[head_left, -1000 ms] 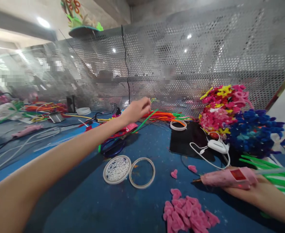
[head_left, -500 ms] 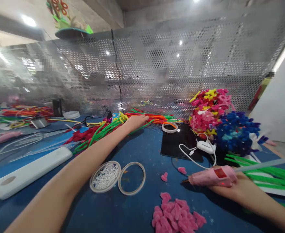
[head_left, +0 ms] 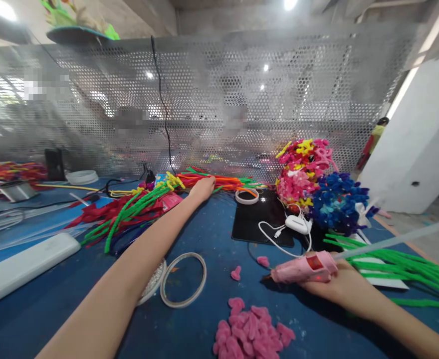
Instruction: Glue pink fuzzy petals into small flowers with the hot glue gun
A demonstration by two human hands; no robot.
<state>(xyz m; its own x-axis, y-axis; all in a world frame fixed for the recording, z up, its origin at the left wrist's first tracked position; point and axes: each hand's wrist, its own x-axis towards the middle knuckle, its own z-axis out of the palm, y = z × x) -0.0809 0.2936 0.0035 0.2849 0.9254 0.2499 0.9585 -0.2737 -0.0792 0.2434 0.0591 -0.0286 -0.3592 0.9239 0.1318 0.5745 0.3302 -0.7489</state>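
Observation:
My left hand [head_left: 202,189] is stretched far out across the blue table [head_left: 219,234] and rests on a bundle of orange, red and green pipe cleaners [head_left: 219,180]. Whether its fingers grip any of them is hidden. My right hand [head_left: 341,284] lies on the table at the right, holding a pink glue gun [head_left: 304,268] with a clear glue stick jutting out behind it. A heap of small pink pipe-cleaner shapes [head_left: 251,331] sits near me, and two loose ones [head_left: 249,267] lie beyond it.
A round dish of white beads and its empty lid [head_left: 183,278] lie under my left forearm. A black pad [head_left: 259,224] carries a white charger [head_left: 296,224] and a tape ring [head_left: 247,196]. Pipe-cleaner flower bunches [head_left: 319,189] stand right; green stems [head_left: 399,267] beside them. A perforated metal screen [head_left: 223,99] backs the table.
My left hand dropped from the air onto the pipe-cleaner bundle and stayed there. The view swung right. My right hand kept hold of the glue gun.

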